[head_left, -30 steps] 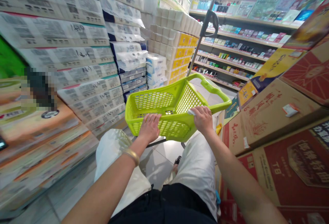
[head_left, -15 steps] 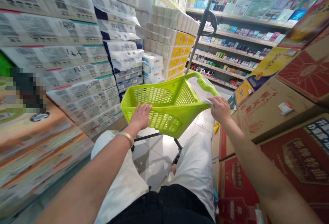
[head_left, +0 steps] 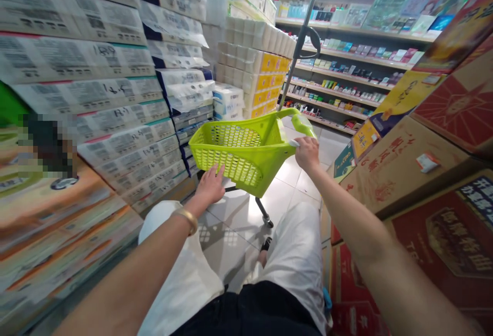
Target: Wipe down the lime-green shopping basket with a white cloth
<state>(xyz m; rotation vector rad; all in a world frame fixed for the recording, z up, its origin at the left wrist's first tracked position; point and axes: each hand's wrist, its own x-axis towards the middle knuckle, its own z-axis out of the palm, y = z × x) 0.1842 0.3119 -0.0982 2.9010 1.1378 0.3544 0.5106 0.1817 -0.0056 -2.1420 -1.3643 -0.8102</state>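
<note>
Lime-green wheeled shopping basket [head_left: 234,164] over the floor tiles [head_left: 285,179]
Right hand [head_left: 307,153] curls round its rim; left hand [head_left: 210,187] spreads open at its side (contact unclear)

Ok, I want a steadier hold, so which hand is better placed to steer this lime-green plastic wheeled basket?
Right, probably: your right hand is closed on the rim of the lime-green plastic wheeled basket, while your left hand sits open below it, fingers spread.

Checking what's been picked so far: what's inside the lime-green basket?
Inside the lime-green plastic basket only its mesh walls show. A small white scrap sits at the rim by the right hand. The near wall hides the basket's floor, so anything lying there cannot be seen.
</note>
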